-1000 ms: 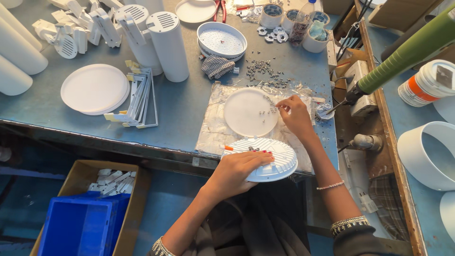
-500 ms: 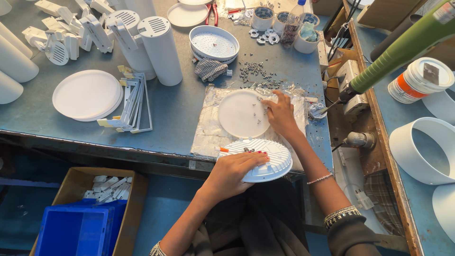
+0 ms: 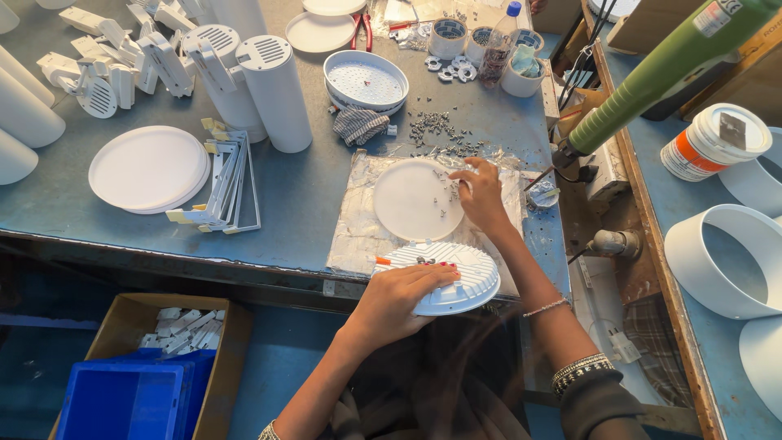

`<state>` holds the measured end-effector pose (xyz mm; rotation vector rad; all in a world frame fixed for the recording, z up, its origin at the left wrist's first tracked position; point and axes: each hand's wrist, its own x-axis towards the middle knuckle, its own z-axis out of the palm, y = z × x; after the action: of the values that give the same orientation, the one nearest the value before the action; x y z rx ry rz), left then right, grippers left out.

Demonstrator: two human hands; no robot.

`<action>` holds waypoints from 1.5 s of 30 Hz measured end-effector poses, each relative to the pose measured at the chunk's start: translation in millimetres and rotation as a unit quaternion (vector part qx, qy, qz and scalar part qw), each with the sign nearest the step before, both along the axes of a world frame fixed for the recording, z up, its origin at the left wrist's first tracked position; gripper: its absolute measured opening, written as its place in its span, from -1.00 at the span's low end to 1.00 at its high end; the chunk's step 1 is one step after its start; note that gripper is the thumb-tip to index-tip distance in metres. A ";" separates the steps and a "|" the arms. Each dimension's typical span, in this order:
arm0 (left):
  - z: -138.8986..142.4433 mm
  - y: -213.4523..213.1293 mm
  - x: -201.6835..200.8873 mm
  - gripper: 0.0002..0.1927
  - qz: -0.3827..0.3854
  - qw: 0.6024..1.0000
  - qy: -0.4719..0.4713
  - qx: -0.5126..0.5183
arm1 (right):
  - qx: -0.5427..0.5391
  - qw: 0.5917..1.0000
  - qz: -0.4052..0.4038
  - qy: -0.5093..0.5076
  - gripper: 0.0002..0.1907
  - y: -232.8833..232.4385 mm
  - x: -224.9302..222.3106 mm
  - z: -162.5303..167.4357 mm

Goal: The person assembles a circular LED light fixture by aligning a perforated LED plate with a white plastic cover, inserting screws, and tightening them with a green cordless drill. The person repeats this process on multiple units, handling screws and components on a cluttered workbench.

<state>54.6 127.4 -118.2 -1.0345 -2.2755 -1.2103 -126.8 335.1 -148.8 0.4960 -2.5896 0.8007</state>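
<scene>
While under left hand [image 3: 401, 300]: ribbed housing [image 3: 456, 277].

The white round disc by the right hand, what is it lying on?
The flat white round disc lies on a crinkly clear plastic sheet spread over the grey-blue table. Small dark screws sit on it. What lies under the disc itself is covered.

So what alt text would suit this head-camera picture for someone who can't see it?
A person's left hand steadies a ribbed white round housing at the workbench edge, while the right hand picks at small screws on a flat white disc lying on foil.
</scene>
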 end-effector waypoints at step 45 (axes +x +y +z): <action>-0.2 0.9 2.5 -0.52 0.003 1.000 -0.008 -0.003 | 0.283 0.950 -0.033 0.123 -0.88 -14.5 -29.6 3.6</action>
<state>57.1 128.3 -118.4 -1.0236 -2.2931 -1.2140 -156.5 320.6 -145.3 0.6158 -2.5511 -0.0501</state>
